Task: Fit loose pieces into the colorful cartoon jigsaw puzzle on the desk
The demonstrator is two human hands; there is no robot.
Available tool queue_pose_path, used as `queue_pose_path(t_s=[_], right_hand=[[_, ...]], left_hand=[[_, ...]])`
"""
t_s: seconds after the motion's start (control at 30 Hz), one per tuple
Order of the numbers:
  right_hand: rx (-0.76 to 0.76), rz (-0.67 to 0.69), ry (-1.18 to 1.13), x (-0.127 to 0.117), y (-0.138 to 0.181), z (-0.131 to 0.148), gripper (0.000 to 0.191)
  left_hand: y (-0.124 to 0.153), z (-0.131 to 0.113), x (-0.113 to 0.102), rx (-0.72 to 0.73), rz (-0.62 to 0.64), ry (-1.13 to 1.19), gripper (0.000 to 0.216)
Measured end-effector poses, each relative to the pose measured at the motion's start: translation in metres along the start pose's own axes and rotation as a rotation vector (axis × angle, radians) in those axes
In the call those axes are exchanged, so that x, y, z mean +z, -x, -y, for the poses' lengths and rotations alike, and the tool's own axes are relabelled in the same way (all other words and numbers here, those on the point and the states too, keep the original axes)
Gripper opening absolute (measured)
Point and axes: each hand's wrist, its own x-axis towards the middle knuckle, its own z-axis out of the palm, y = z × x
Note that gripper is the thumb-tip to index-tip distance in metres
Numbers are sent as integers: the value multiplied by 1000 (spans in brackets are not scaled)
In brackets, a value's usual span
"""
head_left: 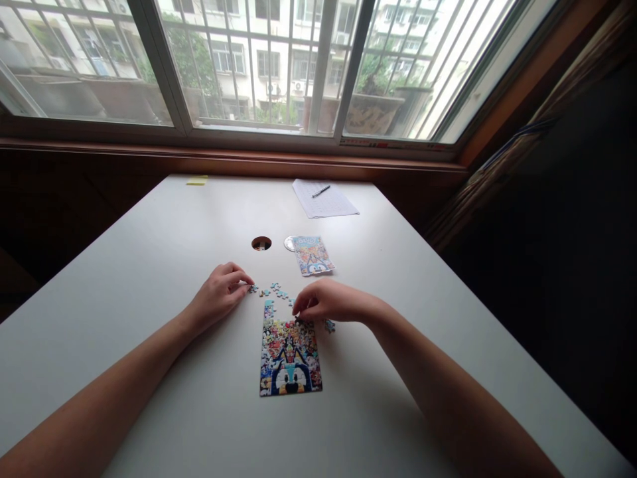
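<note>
A colourful jigsaw puzzle [290, 358], mostly assembled, lies on the white table [149, 265] in front of me. Several loose pieces [275, 290] are scattered just beyond its top edge. My left hand [219, 292] rests curled on the table, its fingertips pinched at a loose piece at the left end of the scatter. My right hand [328, 302] is curled with fingertips pressed on the puzzle's upper right corner, seemingly on a piece. One more loose piece [329, 325] lies under my right wrist.
A picture card [312, 255] of the puzzle lies past the pieces, with a round lid [289, 243] beside it. A cable hole [261, 243] sits in the table. Farther back are a paper sheet [323, 199] with a pen [321, 191], and a yellow sticky note [197, 180].
</note>
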Motion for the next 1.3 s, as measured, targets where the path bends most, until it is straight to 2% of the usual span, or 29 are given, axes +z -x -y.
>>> queue_pose_path(t_s=[0.13,0.27,0.6,0.97,1.3], right_hand=[[-39,-25,11,0,2,1,36],[-71,-28,16,-2,5,1,37],[21,-14,-67,-1,8,5,17],[100,48,-119,-2,10,4,13],[100,54,-153,0,7,-3,12]], left_hand=[[0,0,0,-5,4,-4,20],[0,-1,-1,-10,4,-2,19],[0,-1,0,-8,7,-5,20],[0,0,-1,-23,20,-6,19],[0,0,0,-14,11,5,19]])
